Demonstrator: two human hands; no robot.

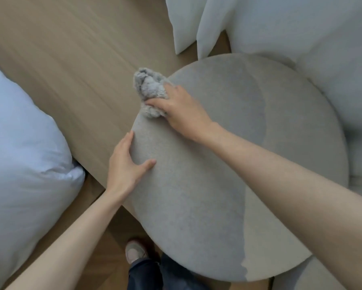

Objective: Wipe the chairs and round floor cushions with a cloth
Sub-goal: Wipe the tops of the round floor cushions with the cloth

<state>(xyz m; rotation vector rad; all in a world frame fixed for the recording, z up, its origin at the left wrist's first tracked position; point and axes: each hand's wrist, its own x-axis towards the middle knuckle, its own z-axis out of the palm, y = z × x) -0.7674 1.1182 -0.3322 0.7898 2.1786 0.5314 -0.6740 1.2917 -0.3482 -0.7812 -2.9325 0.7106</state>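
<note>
While the left hand (125,164) grips the round cushion (228,164) at its left edge, the right hand (176,107) clutches a bunched cloth (149,91) at the far-left rim, unwiped fabric stretching right.

The right grip (180,107) clutches a crumpled grey cloth (148,88) against the rim of the round cushion (217,185). Just nearer the person, the left grip (123,164) clasps the same rim, thumb on top. A white pillow (23,153) lies left of that grip on the wooden floor (71,49)
</note>
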